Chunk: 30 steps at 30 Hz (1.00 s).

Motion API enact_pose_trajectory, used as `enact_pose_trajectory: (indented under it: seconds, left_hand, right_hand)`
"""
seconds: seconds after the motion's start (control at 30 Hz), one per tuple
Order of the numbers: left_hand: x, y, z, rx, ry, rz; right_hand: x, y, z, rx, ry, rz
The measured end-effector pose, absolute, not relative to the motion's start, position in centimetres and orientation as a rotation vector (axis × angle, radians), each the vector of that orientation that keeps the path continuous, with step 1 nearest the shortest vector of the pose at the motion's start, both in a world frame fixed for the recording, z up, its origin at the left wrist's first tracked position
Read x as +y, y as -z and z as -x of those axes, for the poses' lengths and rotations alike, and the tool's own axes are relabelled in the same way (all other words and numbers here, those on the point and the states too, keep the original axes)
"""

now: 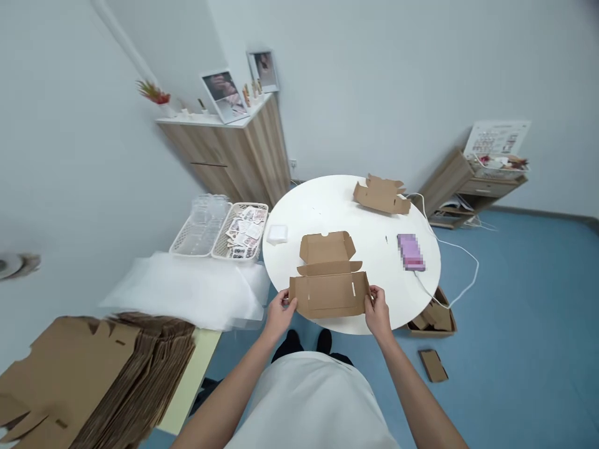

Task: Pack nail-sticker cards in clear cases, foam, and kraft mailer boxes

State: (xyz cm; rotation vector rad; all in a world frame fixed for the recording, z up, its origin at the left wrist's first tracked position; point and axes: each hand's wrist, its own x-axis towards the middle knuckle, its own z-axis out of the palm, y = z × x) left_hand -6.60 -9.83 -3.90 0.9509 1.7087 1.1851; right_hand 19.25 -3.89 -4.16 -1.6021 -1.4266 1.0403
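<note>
One mostly flat cardboard blank [330,294] sits at the round counter's [322,199] near side, the left hand [279,310] and right hand [377,308] pinching its opposite ends. Raising the end flaps seems in hand; the next move likely calls for folding both evenly. Both arms [236,380] reach toward the counter, thumbs inward. A partly folded box [381,194] stands toward its far right.

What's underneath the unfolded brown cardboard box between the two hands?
The round white table shows around the unfolded brown cardboard box, and white shows through its slot. The left hand and right hand grip its sides. Anything else directly beneath is covered.
</note>
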Motion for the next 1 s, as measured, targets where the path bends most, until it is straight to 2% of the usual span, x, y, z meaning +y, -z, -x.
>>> enact_pose_trajectory:
  seconds: [0.43, 0.67, 0.8, 1.0]
  left_hand:
    - [-3.7, 6.5, 6.2, 1.564, -0.933, -1.105]
    - [-1.8, 8.5, 6.1, 1.571, -0.875, -1.098]
    - [-1.0, 9.0, 5.8, 1.597, -0.808, -1.151]
    - [-1.1, 7.9, 5.6, 1.833, -0.832, -1.689]
  right_hand:
    - [-3.5, 7.2, -20.6, -1.178, -1.134, 1.824]
    - [-2.6, 7.0, -20.3, -1.218, -0.937, 1.962]
    - [-2.3, 7.3, -20.6, -1.204, -0.949, 1.987]
    - [-0.2, 7.5, -22.7, -1.231, -0.840, 2.056]
